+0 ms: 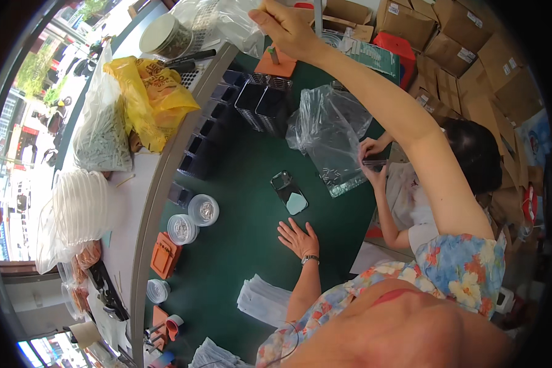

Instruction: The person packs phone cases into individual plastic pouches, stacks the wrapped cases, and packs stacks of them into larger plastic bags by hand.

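My left hand lies flat on the green table, fingers spread, a watch on its wrist. Just beyond its fingertips is a dark phone case with a pale mint patch at its near end; they do not touch. High up, my right arm stretches across to the far side. My right hand is closed there, thumb pressed toward the fingers, beside a crumpled clear plastic bag. What it grips, if anything, is hidden. Below it stands an orange block with a green peg.
A co-worker's hands hold a small flat dark item at right, beside a large clear bag. Black baskets and round tubs line the left shelf. Cardboard boxes stack far right; white cloths lie near.
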{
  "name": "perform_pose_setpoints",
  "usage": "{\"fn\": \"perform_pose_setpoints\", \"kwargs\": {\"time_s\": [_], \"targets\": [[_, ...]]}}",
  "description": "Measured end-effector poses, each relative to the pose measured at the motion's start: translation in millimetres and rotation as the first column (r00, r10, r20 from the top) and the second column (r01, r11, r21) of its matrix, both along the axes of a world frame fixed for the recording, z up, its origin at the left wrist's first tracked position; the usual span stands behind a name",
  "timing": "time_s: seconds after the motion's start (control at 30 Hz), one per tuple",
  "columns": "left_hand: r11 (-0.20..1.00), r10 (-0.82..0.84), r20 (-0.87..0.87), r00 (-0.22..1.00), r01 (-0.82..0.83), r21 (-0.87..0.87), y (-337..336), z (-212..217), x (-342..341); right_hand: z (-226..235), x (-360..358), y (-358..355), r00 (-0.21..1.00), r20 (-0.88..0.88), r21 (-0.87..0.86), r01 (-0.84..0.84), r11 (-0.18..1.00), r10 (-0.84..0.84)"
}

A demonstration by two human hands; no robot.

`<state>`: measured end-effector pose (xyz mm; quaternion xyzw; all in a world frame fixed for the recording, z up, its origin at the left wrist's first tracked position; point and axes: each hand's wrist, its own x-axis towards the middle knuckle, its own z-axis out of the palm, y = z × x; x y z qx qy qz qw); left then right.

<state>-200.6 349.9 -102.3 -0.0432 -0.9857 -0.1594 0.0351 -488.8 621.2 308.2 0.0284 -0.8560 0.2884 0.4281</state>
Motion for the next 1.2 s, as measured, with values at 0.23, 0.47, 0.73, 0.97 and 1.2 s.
{"fn": "perform_pose_setpoints", "kwargs": {"time_s": [0.23,0.47,0.73,0.97,1.2], "targets": [[1.000,0.028,0.276,0.961,-0.029,0.003,-4.2,28.0,7.1,-12.6,-16.2,0.3,0.894,0.398,0.420,0.019,0.907,-0.203],[0.773,-0.245,-0.396,0.885,-0.068,-0.630,2.1,-18.0,10.4,-4.3,9.3,29.7,0.880,0.469,0.182,-0.179,0.967,0.075],[0.993,0.018,-0.026,0.999,-0.021,-0.117,-3.4,-16.3,-0.4,-4.4,-19.9,28.6,0.836,0.304,-0.142,-0.433,0.890,0.456],[1.000,0.029,0.055,0.998,-0.029,-0.008,0.8,-1.0,1.9,4.0,-29.1,24.7,0.964,0.213,0.458,0.043,0.888,-0.157],[0.997,0.063,0.070,0.996,-0.066,0.033,-1.7,-3.4,7.7,5.2,-64.9,8.5,0.979,0.169,0.527,0.011,0.850,-0.117]]}}
